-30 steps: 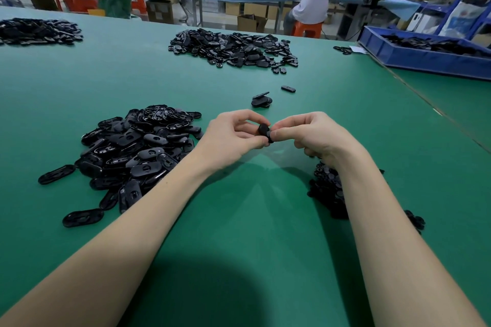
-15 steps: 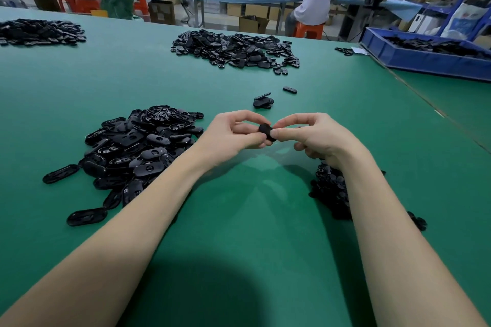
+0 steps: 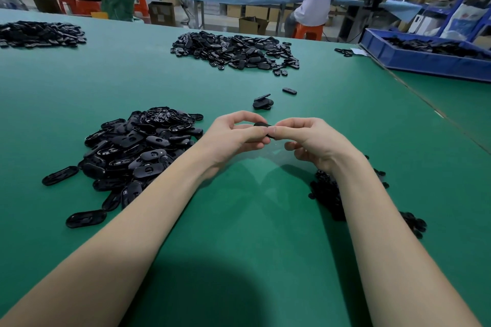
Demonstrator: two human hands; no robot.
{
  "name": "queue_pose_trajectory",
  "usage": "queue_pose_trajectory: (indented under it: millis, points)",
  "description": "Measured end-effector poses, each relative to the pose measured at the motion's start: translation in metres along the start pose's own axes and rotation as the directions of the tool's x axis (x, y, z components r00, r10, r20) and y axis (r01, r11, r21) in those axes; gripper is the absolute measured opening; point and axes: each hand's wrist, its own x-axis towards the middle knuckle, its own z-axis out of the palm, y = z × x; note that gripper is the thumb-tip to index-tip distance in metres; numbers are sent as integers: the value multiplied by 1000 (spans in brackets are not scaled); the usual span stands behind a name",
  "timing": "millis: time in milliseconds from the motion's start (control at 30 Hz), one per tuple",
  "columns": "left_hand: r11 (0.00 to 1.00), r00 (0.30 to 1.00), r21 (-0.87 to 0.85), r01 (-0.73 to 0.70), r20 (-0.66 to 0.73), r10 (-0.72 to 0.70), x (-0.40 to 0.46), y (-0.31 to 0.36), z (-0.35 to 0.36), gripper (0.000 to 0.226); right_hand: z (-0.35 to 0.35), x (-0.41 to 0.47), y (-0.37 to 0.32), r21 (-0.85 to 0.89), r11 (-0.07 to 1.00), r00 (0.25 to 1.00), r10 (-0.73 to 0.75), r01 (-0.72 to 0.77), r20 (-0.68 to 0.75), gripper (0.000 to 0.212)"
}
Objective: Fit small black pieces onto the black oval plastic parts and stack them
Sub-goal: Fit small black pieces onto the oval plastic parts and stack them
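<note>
1. Head view looks down on a black oval plastic part [image 3: 263, 125] held above the green table mat [image 3: 239, 220], between both hands at the middle of the scene. Its long axis runs roughly left to right; most of it is hidden by fingers, so which face is up cannot be told.
2. Only a dark, matte, rounded edge of it shows. Whether a small piece is already seated on it cannot be told.
3. Left hand [image 3: 231, 138] pinches the part's left end with thumb and curled fingers. Right hand [image 3: 310, 141] pinches its right end, thumb and forefinger closed on it, the other fingers curled underneath.
4. Left of the hands lies a loose heap of black oval parts [image 3: 138, 151], with a few strays at its near edge.
5. Near right, partly covered by the right forearm, sits a pile of small black pieces [image 3: 329, 194].
6. Just beyond the hands stands a short stack of oval parts [image 3: 262, 103], and a single oval part [image 3: 289, 91] lies a little farther right.
7. Farther off are another heap [image 3: 233, 50], a third at far left [image 3: 39, 34], and a blue plastic tray [image 3: 425, 61] at far right.
</note>
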Motion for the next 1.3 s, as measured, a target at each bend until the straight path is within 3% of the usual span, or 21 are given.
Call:
queue_pose_trajectory:
  millis: [200,367,667,1100,1300]
  points:
    - [991,998,-122,57,31,-53,0,0,-3,13,2,0,0,-5,997,997,-81,81,13,15]
    - [997,1000,-77,25,-16,-27,1,-1,-2,15,4,1,2,-45,993,994,-110,111,4,17]
    - [991,995,-103,89,-38,-94,2,-5,0,17,11,8,4,-173,971,982,-179,165,-67,12]
    - [971,986,-178,159,-21,-165,1,-2,3,15,11,10,6,-194,964,974,-201,179,-100,13]
    - [984,988,-113,135,-59,-143,-1,-5,8,13,14,10,8,-234,954,971,-216,187,-106,15]
